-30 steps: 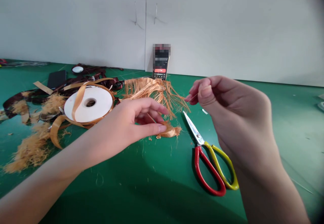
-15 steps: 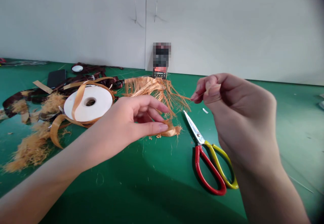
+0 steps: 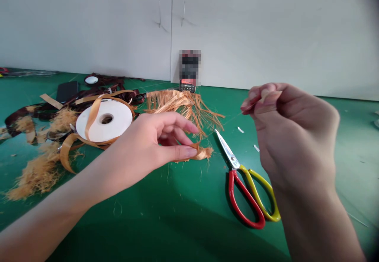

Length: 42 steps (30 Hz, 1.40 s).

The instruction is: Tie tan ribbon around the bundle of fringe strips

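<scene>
Pinching the tan ribbon strip point(image 3: 204, 152) low at the green table point(image 3: 166, 222) between left hand point(image 3: 154, 139) thumb and fingers, apparently for steadying. Closing right hand point(image 3: 291, 135) fingertips together, seemingly on a fine strand point(image 3: 236, 117), presumably for tension. With scissors point(image 3: 233, 159) lying between, handy for reach. Unable to make out the strand's ends or the finger-covered ribbon end.

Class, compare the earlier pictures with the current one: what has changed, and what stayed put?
The right hand, fingers pinched on a thin thread, has moved right, away from the left hand, uncovering a second white scrap. The left hand stays at the ribbon piece; the scissors and spool lie where they were.
</scene>
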{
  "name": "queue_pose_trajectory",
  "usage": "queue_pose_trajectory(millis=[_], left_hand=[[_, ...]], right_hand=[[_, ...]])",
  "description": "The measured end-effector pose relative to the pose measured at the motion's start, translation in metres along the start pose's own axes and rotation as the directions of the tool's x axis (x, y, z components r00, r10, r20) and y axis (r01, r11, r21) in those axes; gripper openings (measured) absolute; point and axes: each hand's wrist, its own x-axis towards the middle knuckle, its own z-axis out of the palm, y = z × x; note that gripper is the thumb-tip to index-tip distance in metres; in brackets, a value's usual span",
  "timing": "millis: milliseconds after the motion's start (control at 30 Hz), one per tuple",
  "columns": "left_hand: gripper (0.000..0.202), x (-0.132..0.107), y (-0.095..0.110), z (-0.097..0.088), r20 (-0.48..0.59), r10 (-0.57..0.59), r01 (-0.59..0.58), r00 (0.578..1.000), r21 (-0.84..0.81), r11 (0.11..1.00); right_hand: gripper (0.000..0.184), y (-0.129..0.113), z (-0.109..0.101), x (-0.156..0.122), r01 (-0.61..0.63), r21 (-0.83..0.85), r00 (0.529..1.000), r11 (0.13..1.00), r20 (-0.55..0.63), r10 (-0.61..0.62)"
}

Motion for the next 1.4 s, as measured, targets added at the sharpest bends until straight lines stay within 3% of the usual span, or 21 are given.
queue_pose_trajectory(millis=[133,233,333,433,800,1000,1100,1233,1333,1400], left_hand=[[0.018,0.000,-0.001,0.000,0.001,0.018,-0.018,1.000,0.029,0.999],[0.019,0.000,-0.001,0.000,-0.002,0.011,-0.011,1.000,0.039,0.999],[0.018,0.000,0.000,-0.001,-0.004,0.006,-0.006,1.000,0.064,0.998],[0.018,-0.001,0.000,-0.002,-0.005,0.035,-0.034,0.999,0.089,0.995],[0.019,-0.001,-0.003,0.002,-0.053,0.118,-0.110,0.992,0.140,0.984],[0.019,-0.004,-0.003,0.004,-0.071,0.127,-0.114,0.989,0.167,0.979],[0.018,-0.005,-0.003,0.004,-0.060,0.129,-0.116,0.990,0.181,0.977],[0.018,-0.005,-0.002,0.004,-0.069,0.128,-0.113,0.989,0.181,0.977],[0.017,-0.005,-0.001,0.004,-0.071,0.124,-0.109,0.990,0.196,0.975],[0.018,-0.006,0.000,0.004,-0.039,0.104,-0.094,0.994,0.200,0.975]], right_hand=[[0.026,0.001,-0.001,0.006,-0.041,0.212,0.999,0.976,-0.025,0.048],[0.035,-0.001,0.000,0.011,-0.188,0.369,0.982,0.910,0.048,0.184],[0.037,-0.005,-0.001,0.015,-0.403,0.470,0.915,0.785,0.198,0.351],[0.036,-0.007,-0.005,0.016,-0.486,0.511,0.874,0.709,0.296,0.385],[0.034,0.002,0.000,0.018,-0.310,0.423,0.951,0.851,0.144,0.274],[0.024,0.009,0.002,0.011,-0.058,0.263,0.995,0.963,0.097,0.033],[0.019,0.011,0.002,0.010,0.081,0.053,0.997,0.995,0.011,-0.081],[0.022,0.009,0.003,0.009,0.198,-0.251,0.961,0.947,-0.138,-0.238],[0.028,0.008,0.002,0.007,0.246,-0.418,0.940,0.874,-0.118,-0.321],[0.033,0.011,-0.001,0.008,0.302,-0.555,0.914,0.775,-0.063,-0.401]])
